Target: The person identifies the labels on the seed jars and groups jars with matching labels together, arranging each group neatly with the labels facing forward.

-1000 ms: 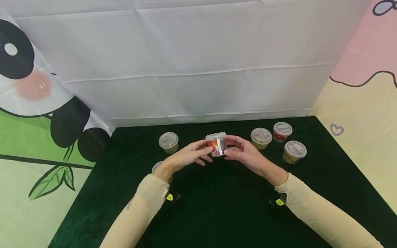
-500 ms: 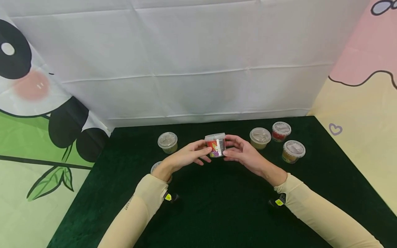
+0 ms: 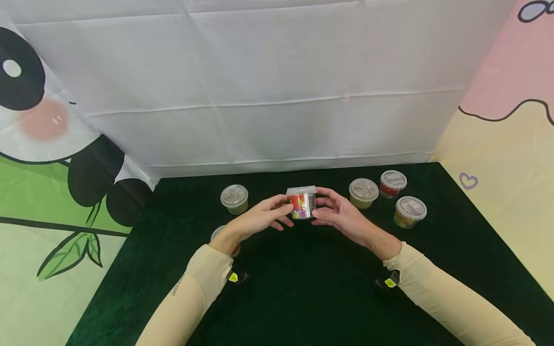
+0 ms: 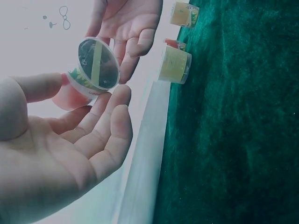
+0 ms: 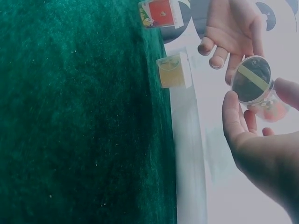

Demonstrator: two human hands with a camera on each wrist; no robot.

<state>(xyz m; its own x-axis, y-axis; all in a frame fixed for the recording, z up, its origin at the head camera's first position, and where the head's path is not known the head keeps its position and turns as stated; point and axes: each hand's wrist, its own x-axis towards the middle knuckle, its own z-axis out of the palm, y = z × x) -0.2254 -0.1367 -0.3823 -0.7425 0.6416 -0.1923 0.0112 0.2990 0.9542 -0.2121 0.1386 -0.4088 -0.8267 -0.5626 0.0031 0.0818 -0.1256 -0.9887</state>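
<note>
While both hands met above the green cloth (image 3: 303,288), the left hand (image 3: 259,219) and right hand (image 3: 342,214) pinched a small tub (image 3: 301,202) between curled fingertips. Four lidded tubs stood near the cloth's far edge.

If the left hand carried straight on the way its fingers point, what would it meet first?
The left hand points right at the small labelled cup it already touches; beyond that, likely the right hand, though depth is unclear.

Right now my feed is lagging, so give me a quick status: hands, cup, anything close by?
Left hand and right hand both grip the lidded snack cup, held above the green cloth. Nearest neighbours: lidded cups either side, clear of the hands.
</note>
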